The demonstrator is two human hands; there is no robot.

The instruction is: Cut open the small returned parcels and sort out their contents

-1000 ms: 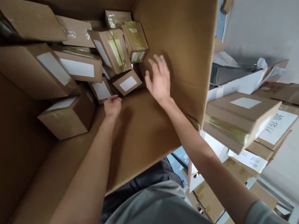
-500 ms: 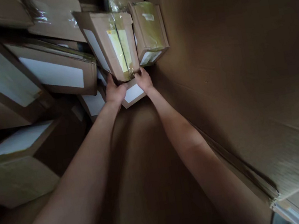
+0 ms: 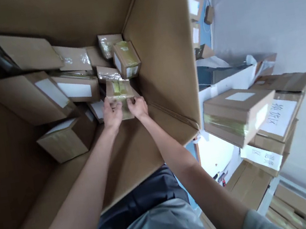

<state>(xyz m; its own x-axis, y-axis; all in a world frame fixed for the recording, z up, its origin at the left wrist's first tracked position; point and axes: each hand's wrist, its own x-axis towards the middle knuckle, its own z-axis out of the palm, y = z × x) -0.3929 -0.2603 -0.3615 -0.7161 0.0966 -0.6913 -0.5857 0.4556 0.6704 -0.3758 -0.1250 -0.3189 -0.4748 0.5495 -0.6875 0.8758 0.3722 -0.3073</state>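
Two hands clamp one taped parcel [image 3: 121, 96] between them: left hand [image 3: 112, 115] at its left edge, right hand [image 3: 138, 107] at its right.

Count | large carton [image 3: 160, 43]: 1 | parcels [image 3: 76, 90] in it: about 11, held parcel [image 3: 120, 92] included | hands: 2, left hand [image 3: 111, 115], right hand [image 3: 139, 107] | boxes [image 3: 236, 111] stacked outside its right edge: at least 5

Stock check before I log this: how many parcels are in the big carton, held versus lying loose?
Held parcel, in left hand and right hand: 1
Loose parcels, as far as visible: 10
Total: 11
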